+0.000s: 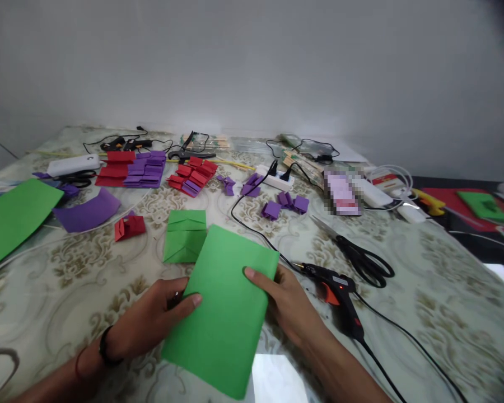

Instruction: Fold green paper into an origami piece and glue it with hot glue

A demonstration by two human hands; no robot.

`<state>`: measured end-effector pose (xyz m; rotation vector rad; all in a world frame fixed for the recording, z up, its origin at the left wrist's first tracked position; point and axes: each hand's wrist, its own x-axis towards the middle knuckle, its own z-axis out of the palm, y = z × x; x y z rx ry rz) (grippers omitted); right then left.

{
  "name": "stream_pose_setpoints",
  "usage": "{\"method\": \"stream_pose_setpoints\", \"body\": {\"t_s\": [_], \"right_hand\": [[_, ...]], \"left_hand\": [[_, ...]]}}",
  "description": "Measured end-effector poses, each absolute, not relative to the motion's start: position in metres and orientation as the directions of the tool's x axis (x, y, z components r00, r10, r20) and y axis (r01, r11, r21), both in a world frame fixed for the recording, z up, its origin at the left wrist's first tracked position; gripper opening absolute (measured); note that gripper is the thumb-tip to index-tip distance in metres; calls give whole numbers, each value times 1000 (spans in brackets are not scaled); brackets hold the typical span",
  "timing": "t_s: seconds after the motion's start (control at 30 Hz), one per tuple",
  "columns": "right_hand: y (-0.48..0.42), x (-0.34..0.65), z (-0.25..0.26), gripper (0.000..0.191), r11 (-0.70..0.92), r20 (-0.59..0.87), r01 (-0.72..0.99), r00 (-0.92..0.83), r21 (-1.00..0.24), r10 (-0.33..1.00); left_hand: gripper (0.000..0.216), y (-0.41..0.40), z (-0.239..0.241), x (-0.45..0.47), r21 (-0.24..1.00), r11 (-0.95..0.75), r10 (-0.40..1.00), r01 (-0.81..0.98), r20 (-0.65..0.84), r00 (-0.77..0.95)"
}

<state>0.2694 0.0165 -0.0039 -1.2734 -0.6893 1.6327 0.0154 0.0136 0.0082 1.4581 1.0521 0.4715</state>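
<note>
Green and matte, the green paper sheet (224, 310) lay flat and rectangular at the lower centre of the frame, tilted slightly. The left hand (151, 319) pinched its left edge, thumb on top. The right hand (288, 302) gripped the right edge the same way.

Just above it sat a folded green piece (185, 235) with sharp creases. Just right of the right hand lay a black plastic glue gun (336, 294) with an orange trigger, and beyond it black-handled scissors (361, 257).

Pleated red and purple paper stacks (138, 168) lay at upper left, and small purple folds (285, 204) sat near a white power strip (275, 179). The tablecloth (424, 291) was glossy, with a beige damask pattern. A pixelated patch (342, 193) at upper right hid any print, and no other writing was readable.
</note>
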Motion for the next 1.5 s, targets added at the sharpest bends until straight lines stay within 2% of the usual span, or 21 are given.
{"method": "stream_pose_setpoints", "body": {"t_s": [0.1,0.17,0.23,0.47,0.83,1.03,1.27,1.5], "right_hand": [[13,270,-1,55,-459,-453,-258,-87,-850,887],[10,269,2,54,-483,-457,-206,-162,-851,875],[8,268,5,51,-495,-459,-155,-217,-855,861],[7,268,8,42,-495,-460,-81,-265,-865,848],[4,271,3,40,-508,-485,-29,-258,-861,836],[2,272,2,40,-543,-519,-25,-265,-839,813],[2,273,-2,36,-550,-525,-34,-253,-835,813],[1,271,-4,37,-561,-536,-37,-254,-827,805]], "left_hand": [[28,16,3,14,955,166,859,244,-262,440],[48,18,2,12,963,216,895,158,-260,362],[63,19,5,11,964,222,912,147,-258,318],[36,21,18,8,960,106,940,257,-181,288],[23,18,17,8,966,70,950,247,-140,279],[31,18,18,8,969,80,942,233,-150,299],[27,18,15,8,963,34,945,266,-118,306],[32,18,12,5,951,52,936,305,-153,317]]}}
